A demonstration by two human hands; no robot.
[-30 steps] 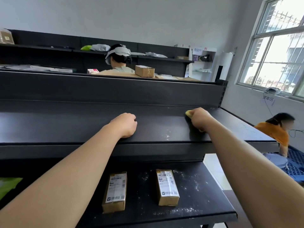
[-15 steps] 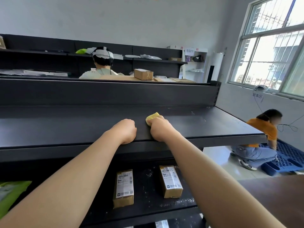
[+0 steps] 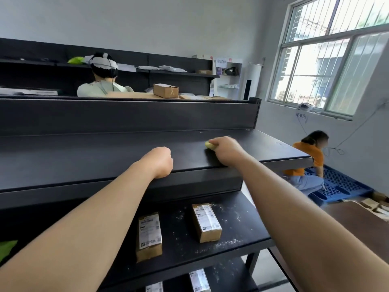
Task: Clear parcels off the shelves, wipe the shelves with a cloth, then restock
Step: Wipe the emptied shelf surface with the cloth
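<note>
1. Head view: the right hand (image 3: 226, 151) is closed around a small yellow cloth (image 3: 210, 145) and presses it down on the top shelf (image 3: 105, 157). Only a bit of the cloth peeks out past the fingers.
2. The left hand (image 3: 161, 162) is curled into a fist with nothing in it. It rests on the front edge of the same shelf, near the right hand but not touching it.
3. The top shelf looks bare and dark, so this looks like the wiping step.
4. The lower shelf (image 3: 242, 232) has two brown parcels on it, the left parcel (image 3: 149, 236) and the right parcel (image 3: 206, 222). White crumbs and dust lie around them.
5. More parcels show on a shelf farther down, but they are partly cut off.
6. What could go wrong: dust pushed over the front edge could fall onto the parcels below.
7. The cloth is small, so it could slip out of the hand and drop down between the shelves.
8. The lower shelf cannot be wiped well until its parcels come off.
</note>
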